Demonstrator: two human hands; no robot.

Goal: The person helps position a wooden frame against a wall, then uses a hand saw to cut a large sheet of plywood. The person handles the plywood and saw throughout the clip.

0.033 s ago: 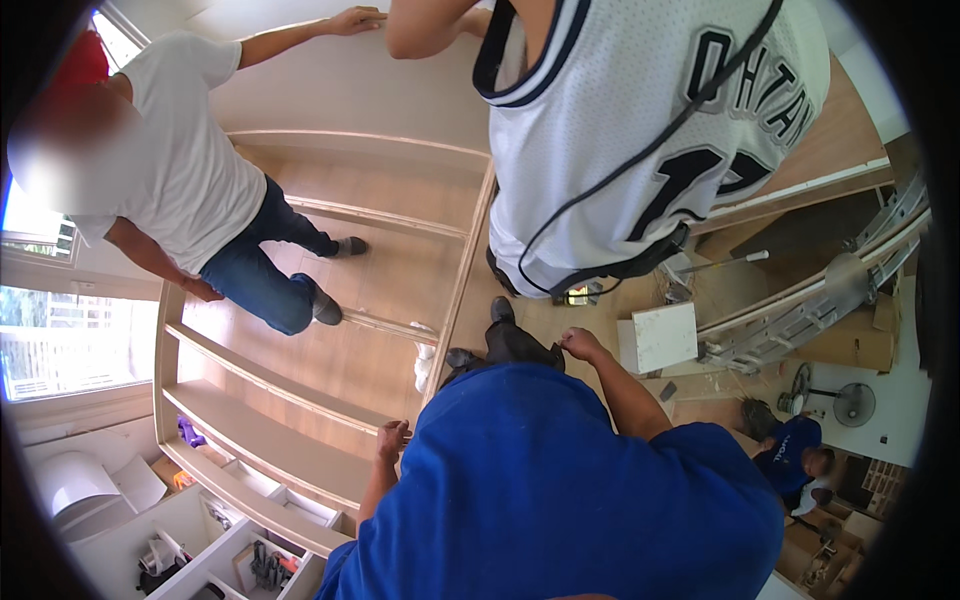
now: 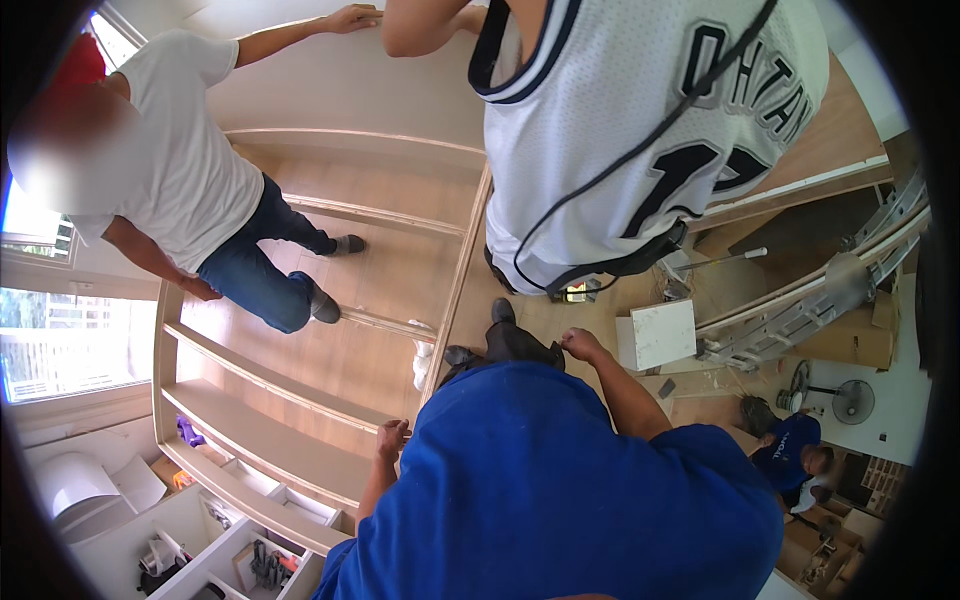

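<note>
A large open wooden frame [image 2: 462, 290] with several crosspieces takes up the left and middle; floor shows through its openings. At its near corner, my left hand [image 2: 392, 438] is closed with its fingers curled over the edge of the wood. My right hand [image 2: 578, 343] hangs beside my hip. Its fingertips are pinched together at the side of my black trousers [image 2: 520, 345], apart from the frame. A blue shirt [image 2: 560, 480] covers my torso and hides part of the near side.
A person in a white T-shirt [image 2: 190, 140] stands inside the frame, touching it. Another in a white jersey [image 2: 640, 130] is close ahead. A white box [image 2: 662, 335], a ladder [image 2: 800, 320] and a fan [image 2: 853, 402] are at right. White drawers [image 2: 235, 560] with tools lie at lower left.
</note>
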